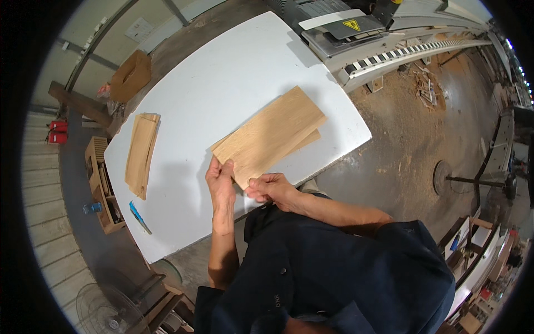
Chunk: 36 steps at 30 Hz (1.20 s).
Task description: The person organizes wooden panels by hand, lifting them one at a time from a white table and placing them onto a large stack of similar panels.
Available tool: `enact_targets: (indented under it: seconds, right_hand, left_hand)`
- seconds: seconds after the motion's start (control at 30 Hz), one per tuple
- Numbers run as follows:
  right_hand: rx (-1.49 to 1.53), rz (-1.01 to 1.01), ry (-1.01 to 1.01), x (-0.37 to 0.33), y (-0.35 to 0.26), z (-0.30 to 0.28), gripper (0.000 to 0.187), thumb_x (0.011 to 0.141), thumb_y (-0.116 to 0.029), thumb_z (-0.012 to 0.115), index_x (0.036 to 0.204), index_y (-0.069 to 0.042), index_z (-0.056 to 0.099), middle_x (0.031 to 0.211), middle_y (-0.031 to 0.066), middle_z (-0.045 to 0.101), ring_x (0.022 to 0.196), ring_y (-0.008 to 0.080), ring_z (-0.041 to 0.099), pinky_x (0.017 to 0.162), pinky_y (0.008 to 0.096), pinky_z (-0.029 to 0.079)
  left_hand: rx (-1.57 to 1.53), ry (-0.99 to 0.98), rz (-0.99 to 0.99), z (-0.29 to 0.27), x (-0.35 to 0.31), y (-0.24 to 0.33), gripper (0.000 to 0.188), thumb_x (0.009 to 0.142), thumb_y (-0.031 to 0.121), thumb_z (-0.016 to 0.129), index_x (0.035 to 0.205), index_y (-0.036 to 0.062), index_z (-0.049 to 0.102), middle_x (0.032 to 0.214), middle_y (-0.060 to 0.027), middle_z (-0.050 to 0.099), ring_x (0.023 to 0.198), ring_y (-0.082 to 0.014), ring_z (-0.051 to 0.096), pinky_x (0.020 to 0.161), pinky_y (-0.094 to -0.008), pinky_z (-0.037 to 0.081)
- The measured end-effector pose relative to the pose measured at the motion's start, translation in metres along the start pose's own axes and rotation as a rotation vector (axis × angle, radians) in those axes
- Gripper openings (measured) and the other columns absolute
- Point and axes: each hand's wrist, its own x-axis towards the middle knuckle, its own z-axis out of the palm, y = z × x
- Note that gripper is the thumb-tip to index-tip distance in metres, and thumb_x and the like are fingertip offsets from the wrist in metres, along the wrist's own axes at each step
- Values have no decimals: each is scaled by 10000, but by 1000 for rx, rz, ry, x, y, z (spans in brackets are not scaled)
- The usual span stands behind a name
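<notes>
A flat, light-brown wooden board (272, 133) is gripped at its near end by both hands, tilted up toward the far right. My left hand (219, 175) pinches the near left corner with the thumb on top. At the near right corner my right hand (270, 188) holds the edge between thumb and fingers. Beneath it, another wooden board (309, 140) shows along the right and left edges; whether it rests on the table cannot be made out. A small stack of narrower boards (142, 153) lies at the left of the white table (222, 83).
A blue utility knife (139, 216) lies near the table's left edge. Beyond the far right side stands a machine (345, 33) with a striped conveyor (411, 53). A cardboard box (130, 75) and wooden crate (103, 186) are on the left, a fan (108, 312) lower left.
</notes>
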Motion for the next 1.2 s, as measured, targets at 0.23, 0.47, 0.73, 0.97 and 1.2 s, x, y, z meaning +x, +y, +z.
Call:
enact_targets:
  seconds: [0.23, 0.47, 0.73, 0.97, 1.2]
  right_hand:
    - [-931, -816, -8, 5, -76, 9, 326, 968, -289, 588, 987, 28, 659, 948, 151, 708, 848, 252, 679, 756, 319, 525]
    - [-1979, -1032, 422, 73, -126, -48, 779, 989, -591, 334, 1496, 0, 305, 1544, 203, 323, 1457, 359, 242, 1193, 506, 159]
    - [-1515, -755, 601, 80, -193, -177, 605, 982, -403, 450, 1398, 36, 436, 1434, 258, 451, 1322, 432, 427, 1095, 512, 341]
    - [-1049, -834, 726, 44, -163, -201, 443, 980, -306, 556, 1255, 40, 575, 991, 201, 678, 935, 299, 655, 849, 372, 499]
    - [-816, -441, 365, 1, -134, -130, 588, 1024, -457, 464, 1331, 39, 534, 1023, 132, 693, 998, 205, 624, 897, 337, 485]
  left_hand:
    - [1140, 3, 533, 0, 12, -8, 529, 931, 194, 563, 1390, -48, 460, 1501, -295, 315, 1387, -466, 280, 1148, -501, 252]
    - [1502, -175, 523, 21, 15, -35, 763, 965, 423, 504, 1489, -75, 260, 1568, -308, 171, 1474, -443, 105, 1192, -530, 66]
    - [1534, -178, 514, 29, 10, -27, 749, 962, 391, 521, 1486, -79, 266, 1569, -303, 179, 1471, -438, 126, 1190, -524, 87]
    - [1402, -17, 533, 23, 2, -19, 811, 920, 341, 620, 1493, -87, 239, 1573, -307, 153, 1471, -434, 129, 1192, -532, 102]
    - [474, 190, -9, -6, -1, -22, 585, 946, 256, 617, 1374, -87, 412, 1323, -224, 517, 1207, -264, 504, 1010, -375, 402]
